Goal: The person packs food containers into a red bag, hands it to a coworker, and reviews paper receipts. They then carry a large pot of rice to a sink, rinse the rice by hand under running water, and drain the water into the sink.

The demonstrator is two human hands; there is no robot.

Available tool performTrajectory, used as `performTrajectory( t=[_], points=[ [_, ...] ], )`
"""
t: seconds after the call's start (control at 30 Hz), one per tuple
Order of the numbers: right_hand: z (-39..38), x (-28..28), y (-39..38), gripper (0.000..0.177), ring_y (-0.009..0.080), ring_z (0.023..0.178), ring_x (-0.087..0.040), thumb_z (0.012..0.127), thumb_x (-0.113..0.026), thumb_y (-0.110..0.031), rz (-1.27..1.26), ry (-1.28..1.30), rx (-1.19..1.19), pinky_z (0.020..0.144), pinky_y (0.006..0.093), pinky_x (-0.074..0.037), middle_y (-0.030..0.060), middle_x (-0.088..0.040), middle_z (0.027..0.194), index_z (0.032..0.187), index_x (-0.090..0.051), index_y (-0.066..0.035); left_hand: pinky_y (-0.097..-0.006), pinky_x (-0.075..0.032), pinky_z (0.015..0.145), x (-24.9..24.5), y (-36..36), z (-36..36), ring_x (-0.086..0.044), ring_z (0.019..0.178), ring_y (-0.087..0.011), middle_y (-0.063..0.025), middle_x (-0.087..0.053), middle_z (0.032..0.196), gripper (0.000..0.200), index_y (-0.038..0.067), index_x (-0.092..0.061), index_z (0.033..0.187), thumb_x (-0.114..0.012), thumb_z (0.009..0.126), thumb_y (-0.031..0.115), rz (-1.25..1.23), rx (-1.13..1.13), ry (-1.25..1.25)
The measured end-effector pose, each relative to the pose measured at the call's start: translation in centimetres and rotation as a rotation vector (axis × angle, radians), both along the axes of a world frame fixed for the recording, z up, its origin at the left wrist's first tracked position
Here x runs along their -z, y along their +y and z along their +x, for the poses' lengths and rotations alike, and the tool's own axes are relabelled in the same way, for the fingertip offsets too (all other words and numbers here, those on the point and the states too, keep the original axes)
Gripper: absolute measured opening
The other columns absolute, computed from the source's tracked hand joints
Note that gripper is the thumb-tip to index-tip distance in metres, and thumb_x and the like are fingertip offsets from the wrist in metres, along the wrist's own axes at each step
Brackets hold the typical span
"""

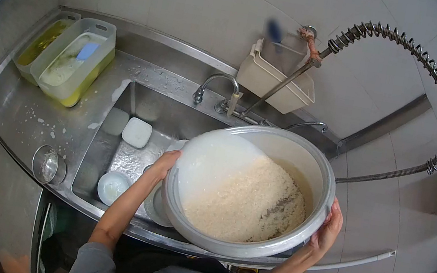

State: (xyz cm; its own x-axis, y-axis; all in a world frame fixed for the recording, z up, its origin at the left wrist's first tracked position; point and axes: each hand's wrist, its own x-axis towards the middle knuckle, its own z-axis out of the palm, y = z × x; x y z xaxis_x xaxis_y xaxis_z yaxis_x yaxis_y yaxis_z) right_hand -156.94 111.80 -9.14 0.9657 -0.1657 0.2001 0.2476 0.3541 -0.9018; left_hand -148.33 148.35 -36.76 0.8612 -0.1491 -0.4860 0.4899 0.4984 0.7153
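Two hands clamped on a big metal pot [237, 248], tilted left over the sink [146, 102], at its near edge. Left hand [165, 163] gripping the left rim, fingers curled over the edge. Right hand [328, 230] wrapped round the right rim, fingers pressed to the outer wall. Inside, wet rice [253, 206], with milky water [212, 156] pooled at the left. Below in the basin, small white bowl [113, 185] and square white container [137, 132]. Faucet [219, 81] on the far side.
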Motion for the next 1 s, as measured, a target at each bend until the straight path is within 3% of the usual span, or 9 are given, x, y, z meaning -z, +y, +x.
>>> performTrajectory(
  t=[0.03,0.17,0.63,0.73,0.83,0.93,1.0],
  points=[
    [0.0,-0.1,0.1,0.031,0.0071,0.067,-0.058,0.087,-0.042,-0.011,0.051,-0.031,-0.07,0.062,0.0184,-0.049,0.0079,-0.061,0.086,0.11,-0.046,0.01,-0.0339,-0.05,0.075,0.1,0.0,0.0,-0.058,0.09,-0.022,-0.0145,-0.057,0.105,0.034,-0.001,-0.049,0.116,-0.042,0.089,0.019,0.025,-0.002,-0.002],
    [0.3,-0.6,1.2,0.031,0.0143,0.081,-0.061,0.087,-0.041,-0.011,-0.061,0.021,0.082,0.072,0.024,-0.051,0.0136,-0.06,0.095,0.109,-0.045,0.01,-0.0345,-0.05,0.073,0.0,0.2,0.0,-0.059,0.088,-0.0221,-0.0147,-0.057,0.105,0.034,-0.001,-0.049,0.115,-0.043,0.089,0.019,0.006,-0.004,0.006],
    [0.8,-1.0,2.4,0.03,0.0119,0.077,-0.061,0.087,-0.044,-0.011,-0.03,-0.003,0.061,0.069,0.0225,-0.051,0.0118,-0.061,0.09,0.107,-0.046,0.01,-0.0358,-0.051,0.072,-0.4,0.8,0.1,-0.06,0.086,-0.0216,-0.012,-0.058,0.102,0.032,0.002,-0.049,0.115,-0.044,0.089,0.019,-0.101,0.02,0.068],
    [0.8,-0.8,2.1,0.03,0.0094,0.073,-0.059,0.087,-0.044,-0.011,0.059,-0.073,-0.09,0.066,0.0211,-0.05,0.0096,-0.061,0.086,0.107,-0.046,0.01,-0.0355,-0.051,0.074,0.4,0.7,0.6,-0.058,0.091,-0.0197,-0.0095,-0.056,0.107,0.034,0.007,-0.046,0.12,-0.044,0.089,0.021,-0.098,0.062,0.028],
    [0.8,-1.1,2.8,0.03,0.0075,0.068,-0.058,0.087,-0.044,-0.011,0.088,-0.074,-0.101,0.063,0.0202,-0.049,0.008,-0.061,0.084,0.107,-0.045,0.01,-0.0294,-0.045,0.083,0.5,0.6,0.6,-0.05,0.105,-0.0172,-0.0102,-0.049,0.12,0.039,0.006,-0.039,0.127,-0.042,0.091,0.02,-0.091,0.02,0.052],
    [0.6,-2.2,4.9,0.03,0.0078,0.069,-0.058,0.086,-0.044,-0.011,-0.023,0.028,0.137,0.063,0.0198,-0.049,0.0086,-0.061,0.084,0.107,-0.045,0.01,-0.0284,-0.044,0.084,0.4,0.7,0.7,-0.05,0.105,-0.0163,-0.0096,-0.048,0.121,0.039,0.007,-0.039,0.127,-0.043,0.091,0.02,-0.133,0.032,0.061],
    [0.7,-1.6,3.9,0.03,0.0085,0.071,-0.059,0.086,-0.044,-0.012,-0.009,0.0,0.064,0.065,0.0199,-0.049,0.0098,-0.061,0.086,0.108,-0.045,0.01,-0.028,-0.044,0.084,-0.1,0.7,0.7,-0.05,0.106,-0.016,-0.0089,-0.049,0.12,0.039,0.007,-0.038,0.127,-0.043,0.09,0.02,-0.125,0.042,0.049]
  ],
)
